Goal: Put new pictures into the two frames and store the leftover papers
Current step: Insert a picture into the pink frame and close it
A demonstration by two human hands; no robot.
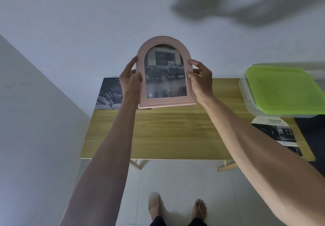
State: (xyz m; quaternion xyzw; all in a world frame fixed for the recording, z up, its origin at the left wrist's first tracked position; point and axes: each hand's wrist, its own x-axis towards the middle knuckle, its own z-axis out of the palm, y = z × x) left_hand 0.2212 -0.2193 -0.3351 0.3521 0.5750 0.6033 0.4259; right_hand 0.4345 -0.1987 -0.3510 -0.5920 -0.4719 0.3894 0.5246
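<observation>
Both arms reach out straight, the left hand and right hand clamping an upright arched pink frame by its sides above the table's far edge. Its picture seems to show a truck. Leftover papers lie at the right edge.

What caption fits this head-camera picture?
Both hands hold a pink arched frame above a wooden table.

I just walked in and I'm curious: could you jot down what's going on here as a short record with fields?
held item: pink arched frame, upright, truck picture inside
left hand: grips frame's left edge
right hand: grips frame's right edge
table: wooden, below the frame
loose papers: dark sheet at table's far left, brochure on the right
box: clear, with green lid, far right
</observation>
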